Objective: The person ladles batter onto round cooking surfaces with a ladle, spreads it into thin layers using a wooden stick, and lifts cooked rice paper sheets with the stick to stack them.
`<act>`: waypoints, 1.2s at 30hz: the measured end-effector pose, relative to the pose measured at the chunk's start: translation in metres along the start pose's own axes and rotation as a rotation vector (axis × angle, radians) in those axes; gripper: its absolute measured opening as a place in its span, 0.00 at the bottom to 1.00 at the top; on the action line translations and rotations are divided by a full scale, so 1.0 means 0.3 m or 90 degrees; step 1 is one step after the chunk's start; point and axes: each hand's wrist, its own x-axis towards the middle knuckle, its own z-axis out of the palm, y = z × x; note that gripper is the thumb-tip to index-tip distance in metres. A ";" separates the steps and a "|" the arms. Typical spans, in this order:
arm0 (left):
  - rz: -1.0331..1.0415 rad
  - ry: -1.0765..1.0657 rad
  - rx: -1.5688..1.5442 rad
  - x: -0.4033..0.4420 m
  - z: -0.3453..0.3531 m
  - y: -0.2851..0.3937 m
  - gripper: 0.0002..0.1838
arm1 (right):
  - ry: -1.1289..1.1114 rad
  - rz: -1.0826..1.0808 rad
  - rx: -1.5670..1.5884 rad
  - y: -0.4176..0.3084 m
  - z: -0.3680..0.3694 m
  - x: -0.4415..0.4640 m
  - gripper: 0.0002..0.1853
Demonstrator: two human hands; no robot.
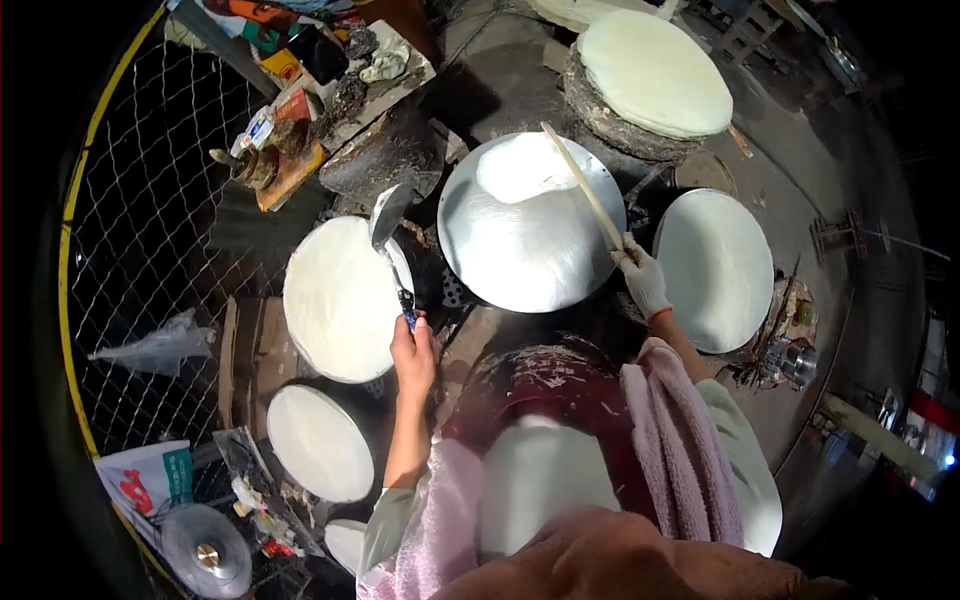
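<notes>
My left hand [412, 352] is wrapped round the blue handle of a metal ladle [391, 214], whose bowl is raised beside the griddle. Under the ladle is a round surface of pale, smooth batter-like stuff [338, 305]. In its white glove, my right hand [640, 276] grips a long wooden stick [582, 186] that slants across the griddle's right side. The large round metal griddle [525, 250] lies in front of me. A white patch of batter [520, 168] covers its far part, touching or just under the stick's far end.
Thin round white sheets are piled on a thick round stand [655, 75] at far right. Another pale disc [715, 270] sits right of the griddle, and a smaller one [320, 443] lies lower left. Wire fencing [150, 200] borders the left, near a fan [205, 553].
</notes>
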 end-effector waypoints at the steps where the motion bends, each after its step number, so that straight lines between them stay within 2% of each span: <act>1: 0.001 0.007 0.004 -0.006 0.000 -0.014 0.08 | -0.070 0.045 0.025 0.013 0.006 0.005 0.23; 3: -0.014 0.023 -0.013 -0.022 0.011 -0.019 0.08 | -0.189 0.204 0.056 -0.078 0.084 -0.019 0.22; 5: -0.031 0.043 0.025 -0.042 0.022 -0.025 0.08 | -0.245 0.155 0.044 -0.060 0.139 -0.023 0.17; 8: -0.030 0.066 0.053 -0.064 0.040 -0.025 0.08 | -0.243 -0.101 -0.204 -0.012 0.073 0.000 0.18; 10: -0.028 0.087 0.071 -0.076 0.050 -0.023 0.09 | -0.206 0.030 -0.107 -0.076 -0.036 0.058 0.16; 12: -0.029 0.092 0.055 -0.082 0.059 -0.029 0.09 | -0.111 -0.025 -0.012 -0.041 -0.074 0.137 0.18; 15: -0.042 0.099 0.055 -0.092 0.085 -0.019 0.08 | -0.361 0.060 0.015 -0.003 -0.027 0.204 0.20; 16: -0.049 0.103 0.058 -0.098 0.095 -0.013 0.08 | -0.380 0.025 -0.156 0.010 0.010 0.190 0.22; 18: -0.068 0.112 0.055 -0.102 0.108 -0.020 0.08 | -0.399 0.103 -0.086 -0.082 0.033 0.111 0.22; 19: -0.073 0.120 0.062 -0.105 0.114 -0.026 0.08 | -0.416 0.041 -0.132 -0.042 0.016 0.112 0.22; 22: -0.087 0.151 0.038 -0.112 0.141 0.013 0.08 | -0.410 -0.024 -0.141 -0.055 -0.102 0.206 0.21; 24: -0.102 0.167 0.026 -0.121 0.158 0.025 0.09 | -0.294 0.001 -0.107 -0.097 -0.136 0.307 0.20; 25: -0.110 0.171 0.031 -0.123 0.160 0.022 0.09 | -0.326 -0.038 -0.167 -0.052 -0.134 0.394 0.19; 28: -0.129 0.187 0.027 -0.136 0.176 0.010 0.09 | -0.521 0.037 -0.154 -0.091 -0.066 0.400 0.20; 29: -0.136 0.192 0.023 -0.142 0.177 0.004 0.09 | -0.546 0.101 -0.095 -0.134 -0.050 0.342 0.21; 30: -0.139 0.190 0.023 -0.151 0.176 -0.008 0.09 | -0.557 0.124 -0.069 -0.073 -0.036 0.328 0.21; 32: -0.145 0.188 0.022 -0.166 0.179 -0.030 0.09 | -0.594 0.048 -0.141 -0.024 -0.072 0.324 0.21; 33: -0.163 0.198 -0.001 -0.171 0.184 -0.021 0.09 | -0.612 0.046 -0.103 -0.060 -0.093 0.332 0.20; 34: -0.162 0.200 0.016 -0.173 0.183 -0.024 0.09 | -0.616 -0.012 -0.180 -0.110 -0.125 0.367 0.21; 36: -0.162 0.206 0.050 -0.181 0.179 -0.039 0.09 | -0.508 -0.079 -0.142 -0.059 -0.142 0.480 0.22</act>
